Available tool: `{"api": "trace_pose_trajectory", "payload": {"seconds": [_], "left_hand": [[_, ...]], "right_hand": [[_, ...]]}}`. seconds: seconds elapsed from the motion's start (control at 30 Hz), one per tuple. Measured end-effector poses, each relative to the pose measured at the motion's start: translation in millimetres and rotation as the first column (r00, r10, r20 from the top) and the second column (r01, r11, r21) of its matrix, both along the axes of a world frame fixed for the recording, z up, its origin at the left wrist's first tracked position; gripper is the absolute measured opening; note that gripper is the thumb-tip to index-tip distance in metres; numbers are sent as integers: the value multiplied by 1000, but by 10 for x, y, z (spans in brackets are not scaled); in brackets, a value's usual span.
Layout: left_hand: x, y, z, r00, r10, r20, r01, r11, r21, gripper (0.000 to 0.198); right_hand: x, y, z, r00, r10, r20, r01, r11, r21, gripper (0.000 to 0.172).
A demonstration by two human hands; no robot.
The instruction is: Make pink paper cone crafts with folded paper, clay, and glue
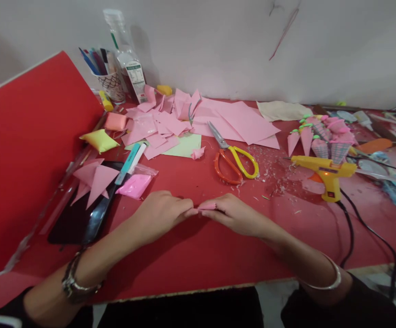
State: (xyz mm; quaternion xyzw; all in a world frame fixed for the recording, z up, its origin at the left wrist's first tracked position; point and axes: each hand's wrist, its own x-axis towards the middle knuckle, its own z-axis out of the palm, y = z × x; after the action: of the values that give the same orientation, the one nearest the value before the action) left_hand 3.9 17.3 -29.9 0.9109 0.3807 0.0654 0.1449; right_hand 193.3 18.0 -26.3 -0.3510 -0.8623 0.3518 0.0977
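Both hands meet over the front middle of the red table. My left hand is closed, its thumb and fingers pinching one end of a small piece of pink paper. The other end is pinched by my right hand. Much of the paper is hidden by the fingers, so its full shape cannot be made out. Beyond my right hand lie scissors with one red and one yellow handle, blades pointing away. Pink paper triangles rest on a black phone left of my left hand.
Pink paper sheets and scraps lie along the wall. A yellow glue gun with a trailing cord stands right, near decorated cones. Back left are a glass bottle and a pen cup. A red board leans at left.
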Motion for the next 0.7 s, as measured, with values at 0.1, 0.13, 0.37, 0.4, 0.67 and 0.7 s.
{"api": "trace_pose_trajectory", "payload": {"seconds": [0.1,0.13,0.37,0.4,0.67,0.7], "left_hand": [[10,-13,-5,991,115,61,-102,977,-186,55],[17,-15,-5,983,148,106,-113,953,-283,52],[45,-38,35,891,395,223,-63,595,-801,43],[43,-48,37,896,390,214,-59,582,-811,43],[33,-24,8,996,-85,23,83,993,88,39],[26,-6,10,986,-165,0,163,974,157,39]], "right_hand": [[-9,-13,-112,997,10,79,-30,967,253,27],[-11,-20,-139,995,10,102,-46,935,351,28],[-20,-88,-90,984,-22,179,-135,570,811,33],[-20,-88,-89,985,-16,171,-130,584,801,33],[19,37,-23,999,26,19,-26,999,-24,30],[25,47,8,999,42,-13,-43,992,-121,29]]}}
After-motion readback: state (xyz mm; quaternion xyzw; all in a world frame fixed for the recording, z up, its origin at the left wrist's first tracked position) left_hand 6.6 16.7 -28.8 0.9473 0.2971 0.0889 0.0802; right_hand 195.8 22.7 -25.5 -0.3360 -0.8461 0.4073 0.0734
